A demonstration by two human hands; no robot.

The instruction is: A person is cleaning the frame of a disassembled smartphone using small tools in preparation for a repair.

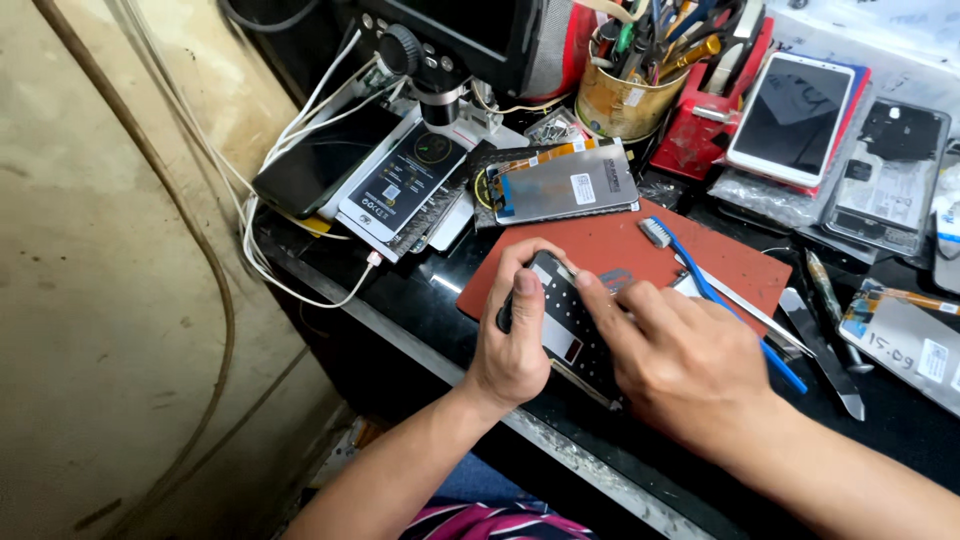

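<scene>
A dark opened phone body (562, 322) lies at the near edge of a red-brown work mat (610, 250). My left hand (515, 335) grips its left side, thumb resting on top. My right hand (680, 355) covers the phone's right part, index finger pressing near its upper end. Both hands touch the phone; its lower right part is hidden under my right hand.
A blue toothbrush (700, 280) and metal tweezers (740, 305) lie on the mat. Behind it are a loose display panel (570, 185), stacked phones (400, 185) with white cables, a microscope (440, 50), a tin of tools (625, 95), a white phone (795, 120) and more parts at right.
</scene>
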